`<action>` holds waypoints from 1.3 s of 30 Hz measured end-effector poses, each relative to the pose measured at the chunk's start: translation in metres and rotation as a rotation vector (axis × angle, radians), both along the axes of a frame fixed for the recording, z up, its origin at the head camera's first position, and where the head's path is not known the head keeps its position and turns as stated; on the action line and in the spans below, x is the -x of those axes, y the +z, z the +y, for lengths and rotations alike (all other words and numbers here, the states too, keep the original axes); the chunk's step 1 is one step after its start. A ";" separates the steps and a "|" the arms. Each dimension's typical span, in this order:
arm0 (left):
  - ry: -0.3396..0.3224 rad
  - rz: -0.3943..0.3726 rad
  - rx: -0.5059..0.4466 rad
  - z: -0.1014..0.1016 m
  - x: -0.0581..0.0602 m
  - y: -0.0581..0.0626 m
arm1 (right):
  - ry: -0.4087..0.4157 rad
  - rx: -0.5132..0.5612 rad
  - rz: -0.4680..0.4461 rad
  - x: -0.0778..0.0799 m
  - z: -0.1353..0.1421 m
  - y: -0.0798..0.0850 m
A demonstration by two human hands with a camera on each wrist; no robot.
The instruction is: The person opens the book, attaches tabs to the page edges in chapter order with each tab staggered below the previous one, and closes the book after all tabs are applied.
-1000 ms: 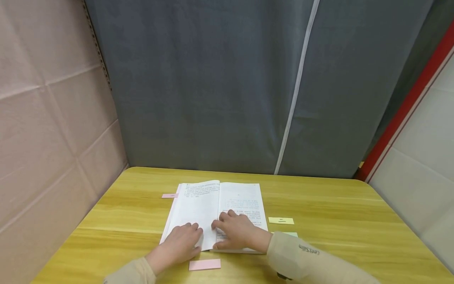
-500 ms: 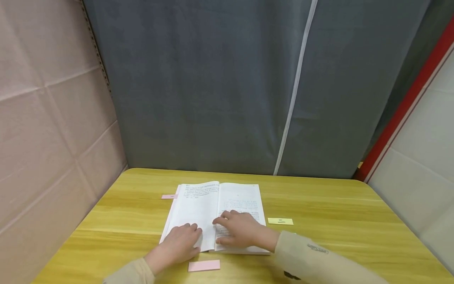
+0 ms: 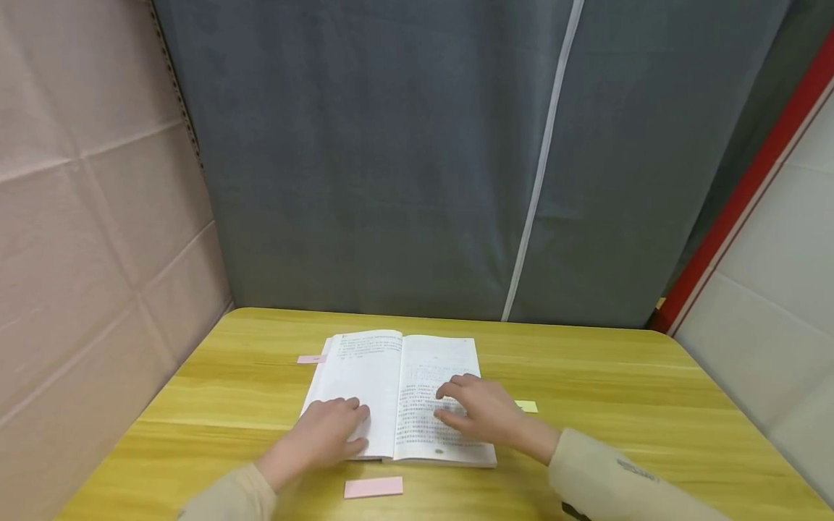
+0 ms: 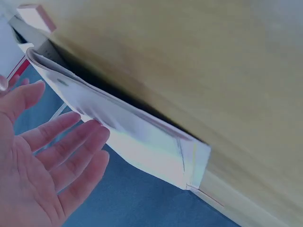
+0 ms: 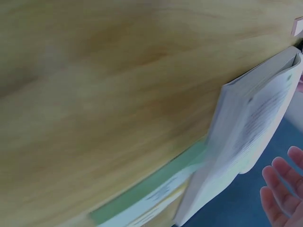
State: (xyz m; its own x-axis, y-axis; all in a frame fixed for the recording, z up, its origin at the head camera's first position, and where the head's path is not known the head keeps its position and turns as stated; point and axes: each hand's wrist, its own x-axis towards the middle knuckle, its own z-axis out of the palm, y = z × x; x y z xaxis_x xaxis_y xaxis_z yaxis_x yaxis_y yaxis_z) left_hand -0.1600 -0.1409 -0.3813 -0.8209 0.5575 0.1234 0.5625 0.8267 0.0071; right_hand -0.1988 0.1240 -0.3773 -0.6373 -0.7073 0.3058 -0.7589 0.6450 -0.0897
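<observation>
Book point(image 3: 399, 391) lies open beneath hands point(image 3: 329, 433) point(image 3: 485, 409), one over each page point(image 3: 435, 362).

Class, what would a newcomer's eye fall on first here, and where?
The open book, white against the yellow wooden table, draws the eye first. The left hand is at its lower left, the right hand at its right. Next comes the pink strip, just off the book's near edge.

Left sleeve point(image 3: 231, 496) and right sleeve point(image 3: 609, 474), both beige.
On the right: dark lettering point(image 3: 637, 469) along the fabric; small black patch point(image 3: 575, 511) at the lower edge. Left hand point(image 3: 322, 433) and right hand point(image 3: 485, 409) bare.
</observation>
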 end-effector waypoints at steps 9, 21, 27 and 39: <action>-0.024 0.047 -0.008 0.012 0.008 0.002 | -0.112 0.097 0.066 0.003 0.035 -0.012; -0.091 0.034 -0.015 0.047 0.015 0.015 | -0.216 0.134 0.082 0.007 0.072 -0.018; -0.104 0.008 -0.017 0.065 0.021 0.018 | -0.261 0.132 0.074 0.009 0.086 -0.020; -0.110 -0.015 0.012 0.102 0.031 0.020 | -0.336 0.100 0.032 0.012 0.103 -0.026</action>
